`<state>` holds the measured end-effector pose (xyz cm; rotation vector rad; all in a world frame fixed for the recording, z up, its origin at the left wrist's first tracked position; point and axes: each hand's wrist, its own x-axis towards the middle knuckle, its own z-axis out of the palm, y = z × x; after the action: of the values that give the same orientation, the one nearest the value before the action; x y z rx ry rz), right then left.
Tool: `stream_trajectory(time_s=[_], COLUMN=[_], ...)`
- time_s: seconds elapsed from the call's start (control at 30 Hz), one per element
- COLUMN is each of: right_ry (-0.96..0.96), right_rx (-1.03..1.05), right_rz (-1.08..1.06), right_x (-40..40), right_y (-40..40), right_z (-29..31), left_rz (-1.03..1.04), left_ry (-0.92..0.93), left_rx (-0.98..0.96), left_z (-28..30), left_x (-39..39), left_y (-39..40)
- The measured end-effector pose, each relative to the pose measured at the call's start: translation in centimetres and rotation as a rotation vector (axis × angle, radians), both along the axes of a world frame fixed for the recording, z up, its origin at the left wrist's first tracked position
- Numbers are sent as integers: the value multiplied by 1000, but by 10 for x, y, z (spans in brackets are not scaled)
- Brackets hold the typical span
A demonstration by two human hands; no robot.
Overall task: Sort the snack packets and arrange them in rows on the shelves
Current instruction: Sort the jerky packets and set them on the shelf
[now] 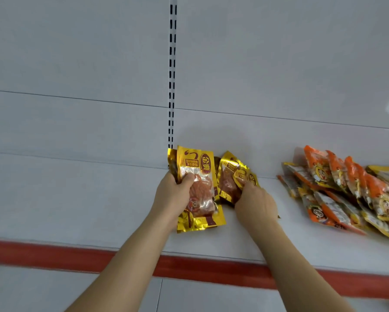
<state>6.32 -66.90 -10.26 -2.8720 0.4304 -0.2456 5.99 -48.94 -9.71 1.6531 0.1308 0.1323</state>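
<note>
Both forearms are bare up to the frame edge, with no sleeves showing. The left hand (174, 193) and right hand (255, 202) wear no gloves, rings or watch.

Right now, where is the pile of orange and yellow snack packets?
In the head view, the pile of orange and yellow snack packets lies on the white shelf at the far right, apart from the right hand and its gold foil packets.

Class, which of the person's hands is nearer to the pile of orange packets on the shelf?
Right. The right hand grips gold packets just left of the orange packets; the left hand lies farther left, holding another gold packet.
</note>
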Motion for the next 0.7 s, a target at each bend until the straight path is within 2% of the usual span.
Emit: stream_trajectory(time_s=[0.1, 0.2, 0.27, 0.33, 0.37, 0.43, 0.53, 0.6, 0.7], right_ry=[-113, -519, -681, -659, -584, -479, -452, -404, -349], right_rx=[23, 56, 81, 59, 89, 230, 419, 516, 574], right_rz=[-14, 134, 300, 439, 481, 502, 533, 599, 645], right_x=[-16, -44, -65, -72, -72, -71, -72, -70, -64], right_y=[8, 49, 96, 137, 150, 172, 210, 242, 289], right_z=[14, 26, 30, 17, 10, 5, 8, 9, 7], left_rz=[-34, -25, -19, -2, 14, 47, -52, -78, 5], left_ry=[-10, -56, -61, -42, -15, 25, 28, -63, -134], left_rx=[13, -16, -66, -148, -188, -255, -392, -348, -308], left_z=[1, 3, 3, 5, 6, 8, 12, 9, 1], left_x=[-6, -10, -15, -24, -27, -36, -53, -60, -65], left_y=[11, 28, 41, 59, 70, 100, 153, 185, 232])
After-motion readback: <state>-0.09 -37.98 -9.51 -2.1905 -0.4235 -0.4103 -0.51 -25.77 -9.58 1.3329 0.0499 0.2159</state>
